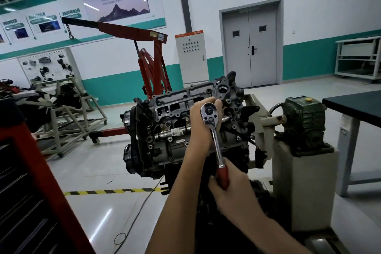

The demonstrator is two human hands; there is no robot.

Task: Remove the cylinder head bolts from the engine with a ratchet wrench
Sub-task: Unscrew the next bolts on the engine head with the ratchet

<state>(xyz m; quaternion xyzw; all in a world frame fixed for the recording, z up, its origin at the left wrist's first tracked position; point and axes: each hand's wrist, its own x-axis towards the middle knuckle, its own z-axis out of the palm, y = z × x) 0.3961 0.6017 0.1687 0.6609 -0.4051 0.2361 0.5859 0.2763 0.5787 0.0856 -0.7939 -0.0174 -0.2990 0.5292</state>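
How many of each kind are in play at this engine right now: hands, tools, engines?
Hands: 2 (left hand, right hand)
Wrench: 1
Engine: 1
Total: 4

Hands: two, left hand [201, 121] and right hand [233, 189]
Ratchet wrench [214, 137]: one, in both hands
Engine [165, 128]: one, behind the hands
Red hoist [153, 64]: one, beyond the left hand
Door leaves [237, 57]: two (both grey)
Green gearbox [304, 123]: one, right of the hands
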